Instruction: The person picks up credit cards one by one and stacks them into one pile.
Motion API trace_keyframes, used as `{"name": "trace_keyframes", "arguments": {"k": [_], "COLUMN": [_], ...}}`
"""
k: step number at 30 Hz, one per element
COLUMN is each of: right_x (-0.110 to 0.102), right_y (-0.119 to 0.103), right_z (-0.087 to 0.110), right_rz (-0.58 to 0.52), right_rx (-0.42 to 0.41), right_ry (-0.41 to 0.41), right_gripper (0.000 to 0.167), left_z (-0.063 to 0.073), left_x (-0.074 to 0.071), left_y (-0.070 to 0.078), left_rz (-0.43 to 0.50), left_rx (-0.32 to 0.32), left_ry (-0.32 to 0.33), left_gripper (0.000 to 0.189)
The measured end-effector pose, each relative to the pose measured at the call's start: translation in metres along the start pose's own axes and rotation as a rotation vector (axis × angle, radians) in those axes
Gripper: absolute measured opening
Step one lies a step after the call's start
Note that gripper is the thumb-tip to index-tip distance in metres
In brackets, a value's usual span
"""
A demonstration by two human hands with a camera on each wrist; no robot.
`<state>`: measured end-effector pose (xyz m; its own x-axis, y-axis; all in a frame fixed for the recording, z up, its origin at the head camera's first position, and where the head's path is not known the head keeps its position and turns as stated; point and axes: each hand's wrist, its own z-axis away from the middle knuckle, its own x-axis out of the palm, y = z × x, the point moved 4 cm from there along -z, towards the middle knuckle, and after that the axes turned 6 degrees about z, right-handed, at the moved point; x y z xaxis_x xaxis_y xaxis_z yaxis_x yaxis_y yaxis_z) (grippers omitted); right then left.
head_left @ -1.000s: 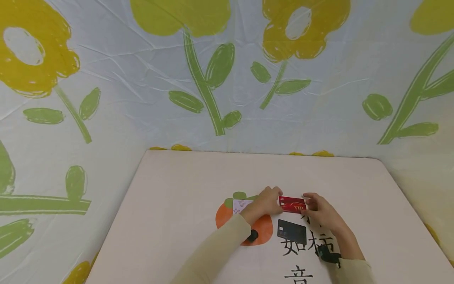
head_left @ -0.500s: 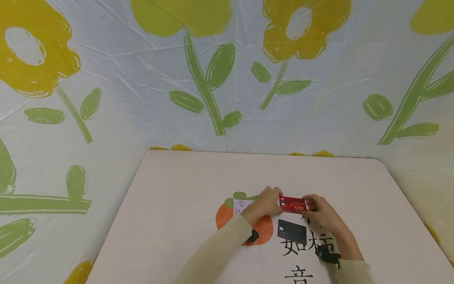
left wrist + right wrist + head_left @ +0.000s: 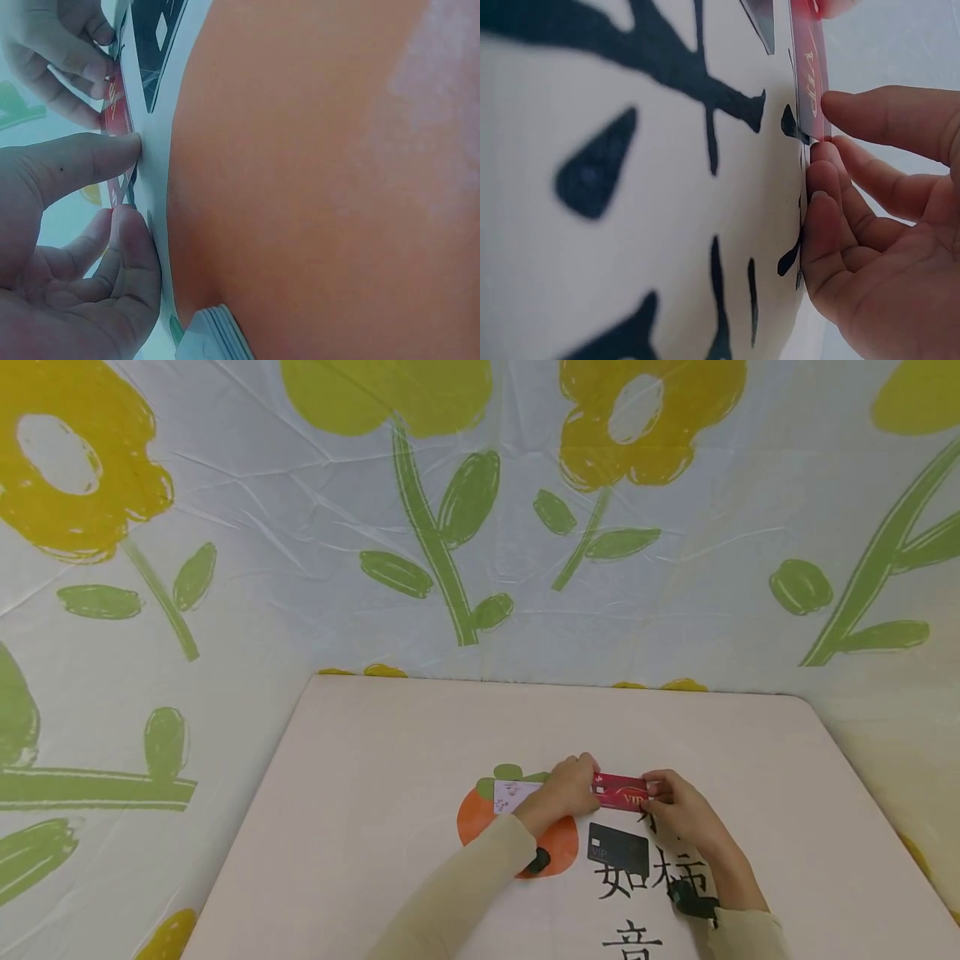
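A red card (image 3: 620,792) marked VIP lies between both hands, face up in the head view. My left hand (image 3: 570,785) holds its left end, with thumb and fingertips at the edge in the left wrist view. At the opposite end, my right hand (image 3: 678,806) pinches the card between thumb and fingers, as the right wrist view shows. Just below the red card, a black VIP card (image 3: 618,849) lies on the table. A pale flowered card (image 3: 510,795) is partly hidden by my left wrist; the left wrist view shows a stack of several cards (image 3: 216,335) there.
The pale table mat (image 3: 375,752) bears a printed orange persimmon (image 3: 476,818) and large black characters (image 3: 633,935). A dark band or device (image 3: 693,900) sits at the right wrist. Flower-patterned cloth (image 3: 300,527) hangs behind and beside the table.
My right fingers have come in onto the red card's right end. Card and left hand have shifted very slightly to the right. The black card has stayed in place.
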<state>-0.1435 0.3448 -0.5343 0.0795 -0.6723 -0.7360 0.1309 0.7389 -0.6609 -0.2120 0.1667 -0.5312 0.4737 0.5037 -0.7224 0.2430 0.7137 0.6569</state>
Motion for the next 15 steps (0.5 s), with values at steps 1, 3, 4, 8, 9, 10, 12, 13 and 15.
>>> {"name": "trace_keyframes", "arguments": {"k": [1, 3, 4, 8, 9, 10, 12, 13, 15], "right_x": [0.0000, 0.0003, 0.0003, -0.0003, -0.0005, -0.0007, -0.0014, -0.0016, -0.0014], "right_y": [-0.0001, -0.0006, -0.0008, -0.0016, -0.0015, -0.0014, -0.0016, -0.0013, -0.0003], "right_z": [0.0001, 0.0006, 0.0007, 0.0014, 0.0015, 0.0018, 0.0025, 0.0026, 0.0029], "right_rz": [-0.004, -0.011, -0.014, -0.029, -0.033, -0.038, -0.051, -0.058, -0.068], "right_rx": [0.000, 0.001, 0.003, 0.018, 0.023, 0.029, 0.038, 0.039, 0.038], "right_ry": [0.001, 0.005, 0.008, 0.013, 0.012, 0.013, 0.012, 0.010, 0.008], "right_gripper": [0.044, 0.043, 0.043, 0.044, 0.045, 0.045, 0.046, 0.047, 0.048], "left_z": [0.0004, 0.0008, 0.0009, 0.0007, 0.0005, 0.0004, 0.0002, 0.0003, 0.0005], "left_x": [0.0000, 0.0001, 0.0000, -0.0014, -0.0016, -0.0021, -0.0020, -0.0019, -0.0010], "left_y": [0.0002, 0.0002, 0.0001, -0.0012, -0.0016, -0.0018, -0.0022, -0.0024, -0.0031], "left_rz": [-0.004, -0.005, -0.002, 0.057, 0.078, 0.092, 0.129, 0.146, 0.193], "left_rx": [0.000, 0.000, 0.002, -0.014, -0.018, -0.018, -0.027, -0.031, -0.048], "left_ry": [0.004, 0.012, 0.016, 0.027, 0.027, 0.028, 0.024, 0.022, 0.020], "left_gripper": [0.045, 0.047, 0.048, 0.053, 0.053, 0.053, 0.052, 0.051, 0.048]}}
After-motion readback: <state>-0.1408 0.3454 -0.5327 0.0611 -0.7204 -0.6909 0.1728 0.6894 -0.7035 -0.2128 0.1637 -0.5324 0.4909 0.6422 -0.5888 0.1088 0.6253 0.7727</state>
